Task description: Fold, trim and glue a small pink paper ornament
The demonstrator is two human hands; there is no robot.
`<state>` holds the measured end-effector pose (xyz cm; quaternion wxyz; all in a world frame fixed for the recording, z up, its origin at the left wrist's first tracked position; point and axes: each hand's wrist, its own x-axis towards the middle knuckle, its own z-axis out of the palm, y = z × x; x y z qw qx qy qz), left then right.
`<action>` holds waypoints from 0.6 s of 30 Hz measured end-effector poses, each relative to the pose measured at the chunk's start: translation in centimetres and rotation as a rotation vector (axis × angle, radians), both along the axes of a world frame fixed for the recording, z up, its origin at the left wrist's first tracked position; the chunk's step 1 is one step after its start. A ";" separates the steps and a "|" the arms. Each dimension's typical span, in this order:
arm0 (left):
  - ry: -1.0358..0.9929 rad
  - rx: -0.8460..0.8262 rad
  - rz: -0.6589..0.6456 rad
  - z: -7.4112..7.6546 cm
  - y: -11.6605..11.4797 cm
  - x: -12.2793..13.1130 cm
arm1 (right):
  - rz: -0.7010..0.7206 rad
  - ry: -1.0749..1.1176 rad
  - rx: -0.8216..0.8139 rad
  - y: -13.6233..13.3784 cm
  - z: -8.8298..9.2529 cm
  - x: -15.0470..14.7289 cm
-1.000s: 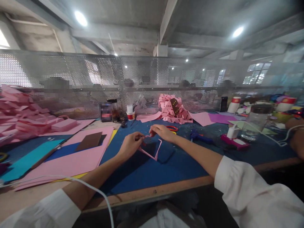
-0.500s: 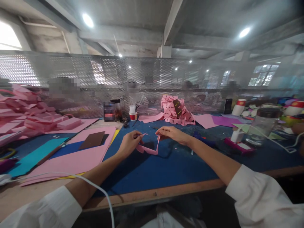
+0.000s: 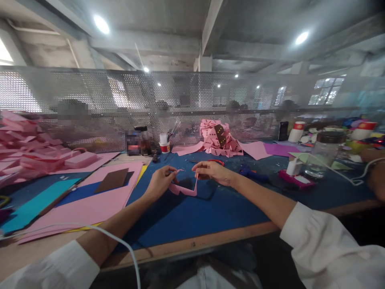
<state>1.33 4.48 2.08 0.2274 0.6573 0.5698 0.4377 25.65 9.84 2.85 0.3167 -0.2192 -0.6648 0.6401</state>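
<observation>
A narrow pink strip point(image 3: 187, 191), folded with sharp corners and apparently of paper or foam sheet, hangs between my two hands above the blue tabletop point(image 3: 180, 224). My left hand point(image 3: 162, 178) pinches its left end between thumb and fingers. With closed fingertips, my right hand point(image 3: 212, 171) grips the other end, where the strip rises from a bent corner. Behind my right hand lies a tool with a red handle point(image 3: 218, 162), partly hidden. Further back is a heap of pink pieces with dark dots point(image 3: 222, 138), one of them dark with yellow dots.
Pink sheets point(image 3: 90, 212) and a brown piece point(image 3: 112, 180) lie left, near a big pink pile point(image 3: 27, 148). A white cable point(image 3: 120, 240) crosses my left forearm. A blue glue gun point(image 3: 254, 173), a glass jar point(image 3: 323, 156) and a magenta box with a white plug point(image 3: 296, 179) stand right.
The view has turned slightly, so the surroundings sit further left. Both hands keep hold of the pink strip, almost unmoved. The red handle behind my right hand has come into sight.
</observation>
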 end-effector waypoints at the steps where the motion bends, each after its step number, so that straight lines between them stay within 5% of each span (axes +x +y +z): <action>1: -0.017 -0.008 0.002 0.0 0.0 0.0 | -0.017 0.001 -0.015 0.2 -0.1 0.0; 10: -0.141 -0.059 -0.113 1.0 -0.6 0.5 | -0.187 -0.083 -0.147 0.8 -0.2 0.6; 18: 0.009 -0.018 -0.113 0.4 -0.1 0.0 | -0.218 -0.129 -0.169 1.3 -0.6 0.7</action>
